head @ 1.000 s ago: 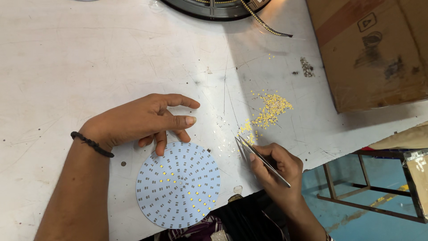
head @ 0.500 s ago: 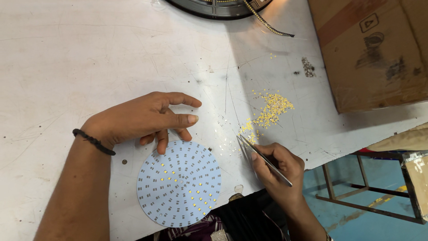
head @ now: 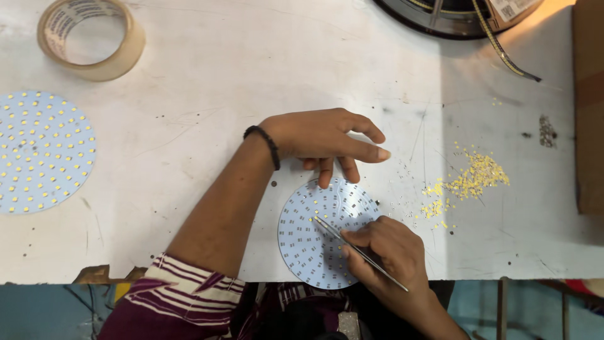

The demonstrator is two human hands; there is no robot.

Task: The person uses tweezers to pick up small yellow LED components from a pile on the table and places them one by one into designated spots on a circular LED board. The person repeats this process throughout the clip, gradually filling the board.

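A round white circuit disc (head: pixel 314 242) dotted with small pads lies at the table's near edge. My left hand (head: pixel 327 140) rests just beyond it, fingers spread, one fingertip pressing the disc's far rim. A dark bead bracelet (head: pixel 264 145) circles that wrist. My right hand (head: pixel 387 249) lies over the disc's right side and grips metal tweezers (head: pixel 352 247), whose tip touches the disc near its middle. A heap of tiny yellow chips (head: pixel 469 179) is scattered on the table to the right of the disc.
A second round disc with yellow chips fitted (head: pixel 38 151) lies at the left edge. A roll of tan tape (head: pixel 91 38) sits at the back left. A dark reel with a strip (head: pixel 465 16) is at the back. A cardboard box (head: pixel 588 107) stands at the right.
The camera view has shifted, showing more of the table's left side. My right hand has moved the tweezers from the yellow chips onto the disc. My left hand stays on the disc's far rim.
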